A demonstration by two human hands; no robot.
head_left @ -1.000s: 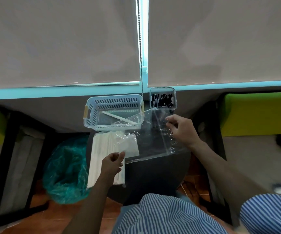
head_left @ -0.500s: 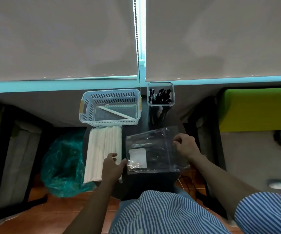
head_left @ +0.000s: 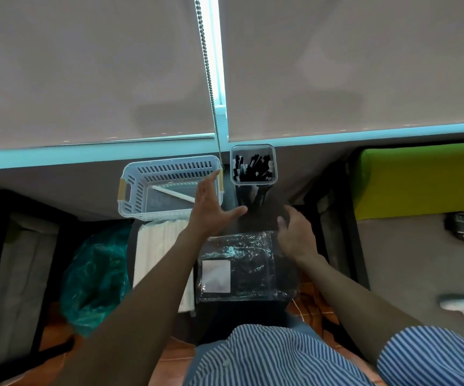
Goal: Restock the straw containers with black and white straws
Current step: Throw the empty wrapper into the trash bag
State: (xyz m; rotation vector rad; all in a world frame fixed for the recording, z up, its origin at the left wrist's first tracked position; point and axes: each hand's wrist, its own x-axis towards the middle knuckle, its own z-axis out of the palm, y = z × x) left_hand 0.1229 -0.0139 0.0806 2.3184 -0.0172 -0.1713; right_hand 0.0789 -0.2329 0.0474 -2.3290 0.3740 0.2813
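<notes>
Landmark = white basket [head_left: 141,188], sitting at the back w/ one loose white straw [head_left: 173,194] lying diagonally inside. Far left & nearer the person than the basket, a green plastic bag [head_left: 94,277] is slumping on the floor. Directly in front of the basket, touching its near wall or just short of it (can't tell which), a bundle of white straws [head_left: 161,246] is lying lengthwise, partly hidden under the left forearm.

Left hand [head_left: 211,207] is hovering over the basket's right end, fingers straight & spread, thumb out toward the right, holding nothing. It looks like it's reaching for either the basket or the container to the right; can't tell which.

Right of the basket & nearer the person, an empty-looking clear bag [head_left: 242,263] w/ a white label is lying flat on the dark table [head_left: 258,221]. Right hand [head_left: 297,235] is resting at that bag's far right corner, fingers loosely curled; whether they're pinching the plastic, can't tell.

Just right of the basket, the clear straw container [head_left: 253,165] is standing upright w/ black straws [head_left: 253,169] inside, looking fairly well stocked.

Judgement: black side is prob. done, white restock is what's left. To do it well: get the spent bag out of the way, steady the basket w/ one hand since it's light, grip the white bundle mid-length so the ends aren't fanning out, and lay it parallel to the basket's long side rather than diagonal like the loose one.
</notes>
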